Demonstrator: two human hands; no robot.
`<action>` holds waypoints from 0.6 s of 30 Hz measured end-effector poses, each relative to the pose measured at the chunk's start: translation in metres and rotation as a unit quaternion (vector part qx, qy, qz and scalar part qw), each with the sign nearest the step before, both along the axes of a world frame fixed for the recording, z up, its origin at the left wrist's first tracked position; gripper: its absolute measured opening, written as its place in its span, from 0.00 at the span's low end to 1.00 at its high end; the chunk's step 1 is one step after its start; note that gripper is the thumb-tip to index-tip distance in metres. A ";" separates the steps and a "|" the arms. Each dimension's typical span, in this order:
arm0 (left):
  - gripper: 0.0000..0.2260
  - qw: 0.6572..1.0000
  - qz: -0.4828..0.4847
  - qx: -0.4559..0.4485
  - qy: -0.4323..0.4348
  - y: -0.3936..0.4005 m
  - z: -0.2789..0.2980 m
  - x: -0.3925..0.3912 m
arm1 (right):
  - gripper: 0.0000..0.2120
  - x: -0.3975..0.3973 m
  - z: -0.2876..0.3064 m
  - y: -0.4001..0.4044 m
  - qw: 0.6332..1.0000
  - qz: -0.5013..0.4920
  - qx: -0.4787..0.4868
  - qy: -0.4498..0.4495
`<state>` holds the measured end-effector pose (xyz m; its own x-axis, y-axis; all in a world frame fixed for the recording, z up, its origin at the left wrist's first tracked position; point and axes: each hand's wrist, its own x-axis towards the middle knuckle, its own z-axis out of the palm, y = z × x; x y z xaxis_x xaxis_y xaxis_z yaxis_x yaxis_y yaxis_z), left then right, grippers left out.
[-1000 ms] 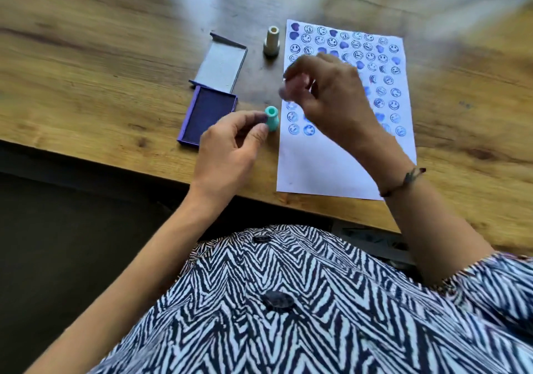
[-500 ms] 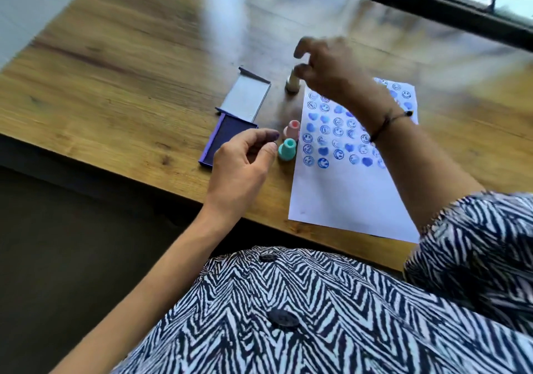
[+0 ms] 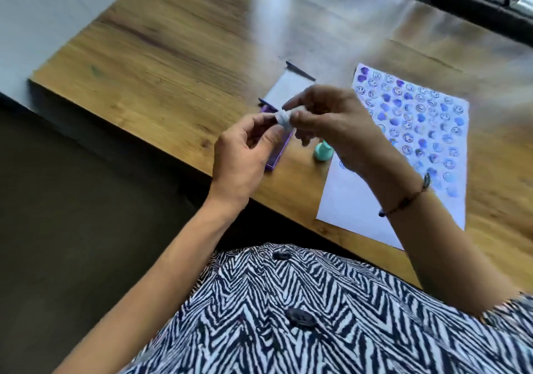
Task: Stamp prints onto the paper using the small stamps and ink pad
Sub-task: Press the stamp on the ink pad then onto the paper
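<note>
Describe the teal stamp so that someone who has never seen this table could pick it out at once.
Find the white paper covered with blue prints on the wooden table. Just off its left edge, between the paper and the purple ink pad, the teal stamp stands upright below the hands. It is the only stamp left standing on the wood; the pale one is held up between the fingers.

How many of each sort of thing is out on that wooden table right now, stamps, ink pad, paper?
Stamps in view: 2, a pale stamp held between both hands and a teal stamp standing by the paper
Ink pads: 1, the open purple ink pad
Paper sheets: 1, the paper
Total: 4
</note>
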<state>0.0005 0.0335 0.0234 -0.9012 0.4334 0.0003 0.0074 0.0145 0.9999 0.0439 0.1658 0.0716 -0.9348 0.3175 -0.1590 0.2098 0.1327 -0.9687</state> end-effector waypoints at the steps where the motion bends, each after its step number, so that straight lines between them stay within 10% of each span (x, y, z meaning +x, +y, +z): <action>1: 0.06 1.000 0.002 -0.003 -0.003 -0.003 -0.001 0.000 | 0.07 -0.001 -0.003 -0.004 1.000 -0.007 -0.010 -0.005; 10: 0.07 0.991 0.014 0.057 -0.122 -0.018 0.006 -0.008 | 0.11 -0.010 -0.017 -0.027 0.999 0.001 0.004 0.047; 18: 0.07 0.971 0.065 0.078 -0.217 -0.018 0.005 -0.009 | 0.10 -0.037 -0.040 -0.018 0.851 0.096 0.516 -0.036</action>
<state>-0.0085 0.0151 0.0281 -0.8786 0.3402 -0.3351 -0.4063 -0.1640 0.8989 0.0072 0.1481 0.0316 -0.9847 0.1662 0.0522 0.1431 0.9425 -0.3019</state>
